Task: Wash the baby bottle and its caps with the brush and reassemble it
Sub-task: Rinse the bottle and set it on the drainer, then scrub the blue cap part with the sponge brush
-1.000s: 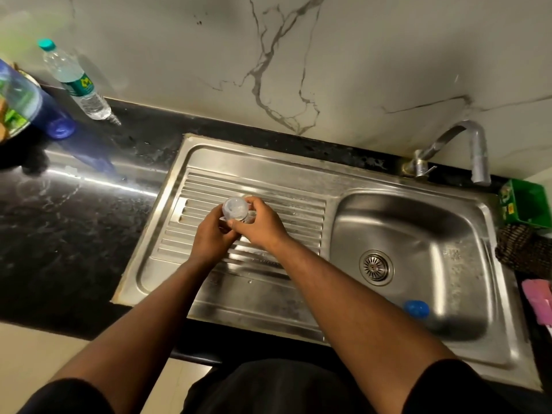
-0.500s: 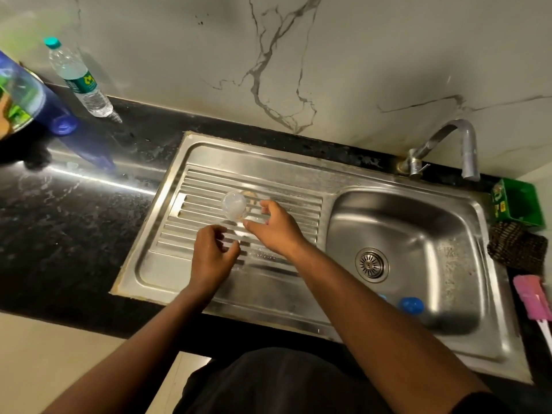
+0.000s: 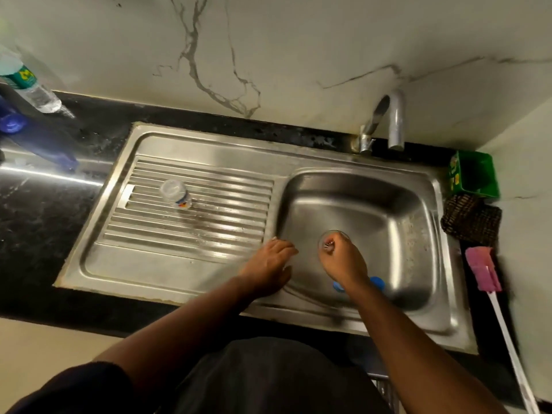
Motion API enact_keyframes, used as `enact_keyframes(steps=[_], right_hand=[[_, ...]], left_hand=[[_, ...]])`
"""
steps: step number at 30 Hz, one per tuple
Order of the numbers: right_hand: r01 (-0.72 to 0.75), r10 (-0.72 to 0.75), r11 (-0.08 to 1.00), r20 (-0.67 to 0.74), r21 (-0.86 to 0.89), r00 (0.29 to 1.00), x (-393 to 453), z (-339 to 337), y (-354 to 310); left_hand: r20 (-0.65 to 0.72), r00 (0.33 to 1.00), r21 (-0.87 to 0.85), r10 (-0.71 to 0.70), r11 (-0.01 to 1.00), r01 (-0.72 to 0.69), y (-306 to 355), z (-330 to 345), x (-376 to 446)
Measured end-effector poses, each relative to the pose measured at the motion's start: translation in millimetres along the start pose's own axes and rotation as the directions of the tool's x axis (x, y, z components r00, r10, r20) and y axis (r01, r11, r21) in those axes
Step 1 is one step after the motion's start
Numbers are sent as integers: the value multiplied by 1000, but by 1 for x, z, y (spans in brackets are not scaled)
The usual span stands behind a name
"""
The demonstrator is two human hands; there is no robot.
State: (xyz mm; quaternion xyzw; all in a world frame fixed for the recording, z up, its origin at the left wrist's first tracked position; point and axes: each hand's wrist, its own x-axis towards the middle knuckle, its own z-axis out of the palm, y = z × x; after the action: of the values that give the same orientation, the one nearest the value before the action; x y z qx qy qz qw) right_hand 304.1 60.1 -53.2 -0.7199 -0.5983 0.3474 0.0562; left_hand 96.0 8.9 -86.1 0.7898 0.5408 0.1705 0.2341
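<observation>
Steel basin point(image 3: 403, 204) holds most of the action: the right hand point(image 3: 343, 261) reaches down into it with curled fingers pinching a small clear domed cap point(image 3: 332, 239) over the drain, while a blue plastic cap point(image 3: 377, 282) lies on the basin floor just behind that wrist, partly hidden. Left hand point(image 3: 270, 258) rests beside it with straight fingers on the sink's ridge between basin and drainboard, gripping nothing. Judging by this, the bottle is taken apart and the caps are being gathered in the basin, so washing proper has not begun; the next move calls for fetching the pink-headed brush with a long white handle point(image 3: 484, 271), which lies on the black counter point(image 3: 35, 222) well right of the right hand, and turning on the curved metal tap point(image 3: 395, 121) beyond it. Farther off, left of the left hand, the clear baby bottle point(image 3: 175, 192) stands on the ribbed drainboard point(image 3: 209, 234), apparently empty.
</observation>
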Motion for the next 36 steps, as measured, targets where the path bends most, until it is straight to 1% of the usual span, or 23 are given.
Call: enact_keyframes(steps=[2, 3, 4, 6, 8, 11, 13, 15, 17, 19, 20, 21, 22, 23, 24, 25, 26, 27, 28, 30, 32, 33, 36], right_hand=[[-44, 85, 966, 154, -256, 984, 14, 1, 50], [-7, 100, 937, 247, -350, 964, 19, 6, 68], [46, 100, 913, 332, -404, 938, 24, 13, 86], [151, 67, 881, 434, -449, 898, 28, 25, 103], [228, 26, 851, 471, -474, 882, 30, 29, 109], [301, -42, 799, 451, -520, 892, 41, 30, 109], [330, -64, 785, 461, -525, 885, 49, 32, 107], [281, -39, 833, 456, -476, 889, 50, 35, 106], [161, 10, 920, 431, -357, 902, 49, 36, 104], [0, 45, 994, 396, -113, 917, 52, 39, 106], [-101, 70, 993, 386, 61, 920, 53, 38, 104], [-212, 99, 938, 374, 275, 922, 53, 34, 100], [-311, 125, 807, 369, 501, 921, 55, 29, 95], [-381, 142, 626, 381, 681, 914, 53, 20, 90], [-401, 140, 420, 379, 814, 915, 57, 7, 85], [-409, 131, 244, 389, 879, 912, 53, 0, 81], [-386, 115, 88, 375, 918, 920, 60, -16, 74], [-366, 94, 1, 364, 931, 927, 60, -28, 70], [-339, 74, -58, 343, 939, 937, 62, -39, 63], [-246, 76, -12, 246, 969, 966, 69, -62, 50], [-152, 97, 143, 139, 978, 986, 76, -79, 39], [-95, 92, 223, 76, 970, 993, 79, -86, 34], [72, 42, 425, -99, 902, 994, 84, -96, 22]], left_hand=[[38, 998, 131, -39, 991, 34, 5, 20, 3], [39, 997, 180, -70, 982, 62, 6, 27, 3], [42, 994, 218, -101, 972, 89, 10, 31, 4], [46, 987, 259, -156, 956, 139, 14, 33, 6], [73, 972, 312, -224, 931, 191, 20, 35, 11], [117, 946, 368, -301, 898, 241, 27, 36, 15], [134, 932, 392, -337, 882, 262, 32, 37, 15], [147, 925, 421, -350, 869, 262, 35, 37, 14], [157, 919, 452, -362, 854, 259, 38, 36, 16], [154, 911, 467, -384, 840, 275, 41, 32, 24], [161, 894, 468, -419, 830, 304, 45, 30, 29], [158, 880, 459, -448, 822, 336, 50, 27, 37], [135, 872, 446, -470, 815, 370, 56, 25, 47], [113, 862, 414, -495, 812, 412, 59, 23, 57], [95, 856, 354, -509, 821, 448, 64, 19, 75], [82, 842, 288, -533, 822, 492, 65, 18, 83], [51, 844, 206, -533, 833, 514, 67, 11, 106], [42, 842, 125, -538, 839, 529, 69, 6, 123], [36, 840, 43, -542, 840, 540, 73, -1, 141], [1, 854, -81, -519, 852, 518, 84, -16, 182], [-64, 856, -208, -512, 846, 491, 98, -32, 222], [-79, 844, -284, -531, 823, 491, 105, -40, 241], [-31, 813, -462, -581, 729, 504, 120, -53, 287]])
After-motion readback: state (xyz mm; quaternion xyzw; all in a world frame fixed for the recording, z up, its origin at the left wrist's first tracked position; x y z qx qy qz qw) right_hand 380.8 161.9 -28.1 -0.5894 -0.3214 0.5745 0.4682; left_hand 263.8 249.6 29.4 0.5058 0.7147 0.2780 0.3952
